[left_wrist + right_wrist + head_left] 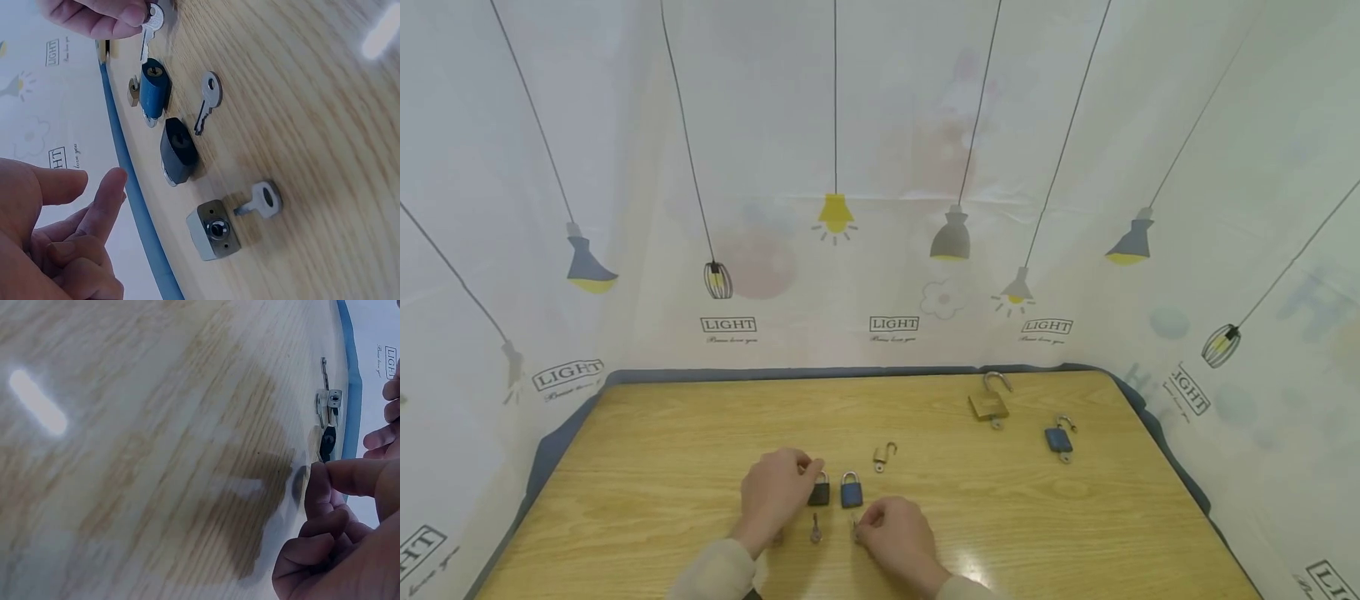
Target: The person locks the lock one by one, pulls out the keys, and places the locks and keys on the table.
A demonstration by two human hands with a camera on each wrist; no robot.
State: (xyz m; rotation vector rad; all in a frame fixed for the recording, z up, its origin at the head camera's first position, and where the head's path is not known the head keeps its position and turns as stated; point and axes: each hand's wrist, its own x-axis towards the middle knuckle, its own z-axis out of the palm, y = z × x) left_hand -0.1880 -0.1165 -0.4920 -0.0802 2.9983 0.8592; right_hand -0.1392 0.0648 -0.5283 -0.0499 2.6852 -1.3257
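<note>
Three locked padlocks stand in a row: a blue one [852, 493], a black one [819, 493] and a silver one [214, 231], which the left hand hides in the head view. My right hand [898, 533] pinches a small key [150, 28] by its head, the blade pointing at the blue padlock but apart from it. Over the row, nearest the black padlock, hovers my left hand [778, 492]; its thumb and forefinger are apart with nothing between them. One key [211, 94] lies before the black padlock, another [265, 199] before the silver one.
Behind the row lies a small brass padlock [880, 456] with its shackle open. Farther right are a large brass padlock [988, 406] and another blue padlock [1057, 440], both unlocked with keys in them. A printed cloth [805, 333] surrounds the wooden table [647, 467].
</note>
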